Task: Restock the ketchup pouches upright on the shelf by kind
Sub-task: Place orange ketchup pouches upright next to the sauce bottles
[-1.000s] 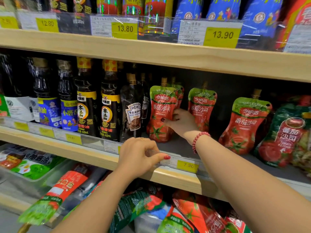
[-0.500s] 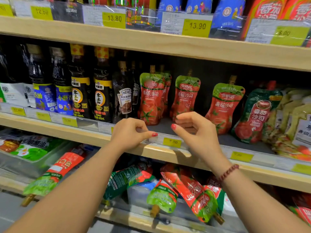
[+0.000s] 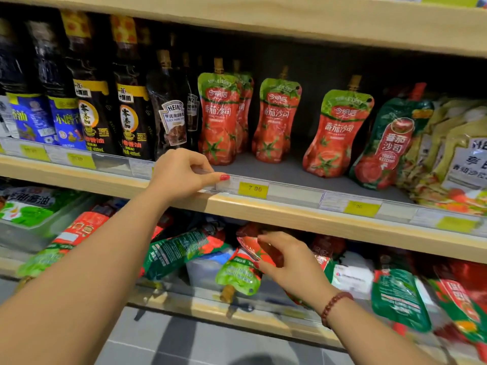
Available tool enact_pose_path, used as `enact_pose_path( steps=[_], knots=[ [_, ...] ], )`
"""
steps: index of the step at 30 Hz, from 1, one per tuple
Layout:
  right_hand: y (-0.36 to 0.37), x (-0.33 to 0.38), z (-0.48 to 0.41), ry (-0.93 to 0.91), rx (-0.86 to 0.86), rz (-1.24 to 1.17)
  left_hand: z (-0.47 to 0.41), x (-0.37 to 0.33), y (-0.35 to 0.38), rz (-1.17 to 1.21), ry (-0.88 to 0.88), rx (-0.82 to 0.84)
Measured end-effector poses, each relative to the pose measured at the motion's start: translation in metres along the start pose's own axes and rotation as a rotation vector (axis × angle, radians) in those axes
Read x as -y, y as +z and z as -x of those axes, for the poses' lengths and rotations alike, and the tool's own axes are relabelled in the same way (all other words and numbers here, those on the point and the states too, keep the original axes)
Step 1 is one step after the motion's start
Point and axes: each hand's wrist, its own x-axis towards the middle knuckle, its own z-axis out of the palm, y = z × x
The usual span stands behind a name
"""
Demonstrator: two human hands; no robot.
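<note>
Three red-and-green ketchup pouches stand upright on the grey middle shelf, with more behind the leftmost one. A dark green ketchup pouch leans to their right. My left hand grips the clear price rail at this shelf's front edge, thumb and fingers curled over it. On the shelf below, my right hand pinches the red bottom end of a red-and-green pouch that lies upside-down, cap pointing down.
Dark sauce and oil bottles fill the middle shelf's left. Pale yellow-green pouches slump at its right. Below, several pouches lie jumbled, among them a green one and another. A clear bin stands at lower left.
My right hand let go of an upright pouch on the middle shelf, dropped to the lower shelf and took hold of a lying pouch. My left hand stayed on the price rail.
</note>
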Motion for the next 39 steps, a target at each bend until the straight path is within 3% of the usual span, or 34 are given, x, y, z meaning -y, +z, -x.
enact_pose_path(
  steps=[11,17,25,30,33,36,39],
  knots=[
    [0.003,-0.025,0.0,0.242,0.063,0.087,0.002,-0.03,0.025,0.041,0.201,-0.071],
    [0.0,-0.024,0.0,0.251,0.06,0.043,0.01,-0.037,0.042,-0.035,0.149,-0.152],
    [-0.026,-0.012,0.005,0.205,0.072,-0.024,0.007,-0.04,0.039,-0.013,0.081,-0.089],
    [-0.052,0.007,0.012,0.136,0.226,-0.033,0.001,-0.056,0.023,0.045,0.266,-0.015],
    [-0.074,0.019,0.017,0.067,0.247,-0.013,0.006,-0.073,0.014,0.211,0.313,0.123],
    [-0.103,0.032,0.018,-0.063,0.219,0.027,0.012,-0.085,0.008,0.359,0.304,0.407],
    [-0.134,0.046,0.01,-0.208,0.242,0.187,0.009,-0.089,0.002,0.36,0.274,0.691]
  ],
)
